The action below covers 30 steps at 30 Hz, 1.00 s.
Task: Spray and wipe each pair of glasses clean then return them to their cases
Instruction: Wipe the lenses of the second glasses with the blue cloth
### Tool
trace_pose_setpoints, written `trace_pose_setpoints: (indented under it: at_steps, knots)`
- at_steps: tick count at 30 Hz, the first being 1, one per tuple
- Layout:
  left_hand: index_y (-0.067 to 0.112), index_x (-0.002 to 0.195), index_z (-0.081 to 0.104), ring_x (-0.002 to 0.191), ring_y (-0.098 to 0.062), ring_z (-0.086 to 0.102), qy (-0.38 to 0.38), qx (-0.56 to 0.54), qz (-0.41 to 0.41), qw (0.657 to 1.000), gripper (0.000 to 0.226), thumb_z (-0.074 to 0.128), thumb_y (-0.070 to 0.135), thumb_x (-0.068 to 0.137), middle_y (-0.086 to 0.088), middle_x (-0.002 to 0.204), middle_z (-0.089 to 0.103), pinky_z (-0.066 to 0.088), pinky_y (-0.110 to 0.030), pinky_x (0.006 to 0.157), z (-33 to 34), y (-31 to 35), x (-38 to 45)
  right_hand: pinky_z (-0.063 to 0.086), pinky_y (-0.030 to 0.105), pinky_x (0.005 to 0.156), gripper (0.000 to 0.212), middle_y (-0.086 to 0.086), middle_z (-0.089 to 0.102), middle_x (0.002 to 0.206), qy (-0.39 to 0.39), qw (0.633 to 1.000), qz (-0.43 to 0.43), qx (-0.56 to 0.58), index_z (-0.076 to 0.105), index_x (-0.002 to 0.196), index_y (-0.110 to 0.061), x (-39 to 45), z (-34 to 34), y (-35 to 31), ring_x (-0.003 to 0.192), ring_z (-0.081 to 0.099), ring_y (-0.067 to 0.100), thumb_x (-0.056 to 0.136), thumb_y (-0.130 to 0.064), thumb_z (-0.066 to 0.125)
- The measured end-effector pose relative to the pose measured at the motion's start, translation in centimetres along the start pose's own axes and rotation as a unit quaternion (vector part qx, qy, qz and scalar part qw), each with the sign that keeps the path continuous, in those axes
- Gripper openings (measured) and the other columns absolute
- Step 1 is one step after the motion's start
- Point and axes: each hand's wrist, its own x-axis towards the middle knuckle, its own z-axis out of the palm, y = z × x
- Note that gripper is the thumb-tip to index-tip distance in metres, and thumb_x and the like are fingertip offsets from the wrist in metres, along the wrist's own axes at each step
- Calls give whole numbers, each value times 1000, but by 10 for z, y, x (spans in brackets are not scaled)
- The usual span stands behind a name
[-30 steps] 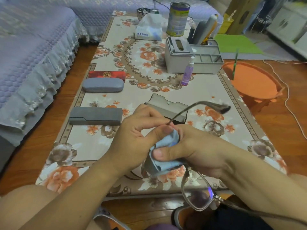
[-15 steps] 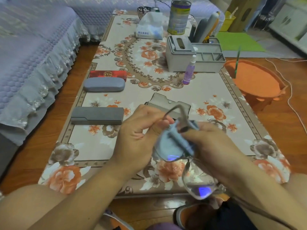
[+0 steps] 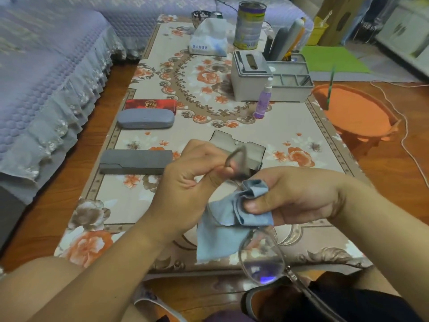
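Now L hand [image 3: 192, 180] pinches glasses [image 3: 262, 263] temple, R hand [image 3: 299, 196] grips cloth [image 3: 220, 235]. Open case [image 3: 243, 152] behind hands, contents hidden; 3 cases [image 3: 135, 161] closed on surface [image 3: 290, 126].

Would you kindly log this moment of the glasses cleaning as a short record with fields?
left hand: left hand grips the glasses by a temple
right hand: right hand pinches the blue cloth
open case: grey case lies open behind the hands
closed cases: dark grey case, blue-grey case, red case
spray: purple spray bottle stands upright beside the grey organiser
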Motion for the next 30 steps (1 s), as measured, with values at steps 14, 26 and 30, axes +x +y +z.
trace_pose_setpoints:
  at_steps: [14, 26, 30]
  knots:
    - [31, 89, 74, 93, -17, 64, -5, -91, -99, 991, 12, 64, 29, 95, 7, 90, 67, 49, -29, 85, 5, -10, 0, 61, 37, 68, 28, 28, 72, 109, 214, 974, -71, -26, 66, 112, 11, 23, 43, 6, 91, 73, 38, 84, 12, 68]
    - [20, 89, 73, 87, -8, 64, 28, -116, -161, 980, 18, 61, 33, 94, 10, 87, 67, 49, -21, 82, 9, -12, -4, 63, 38, 75, 11, 25, 72, 90, 323, 929, -142, 111, 71, 97, 6, 33, 50, 13, 78, 73, 31, 91, 3, 63]
    - [25, 90, 69, 89, -3, 62, 126, -32, -143, 981, 19, 57, 35, 100, 12, 88, 69, 47, -18, 81, 5, -12, -10, 56, 24, 50, 17, 13, 68, 89, 449, 857, -203, 148, 67, 90, -1, 11, 18, 14, 65, 71, 14, 87, 13, 56]
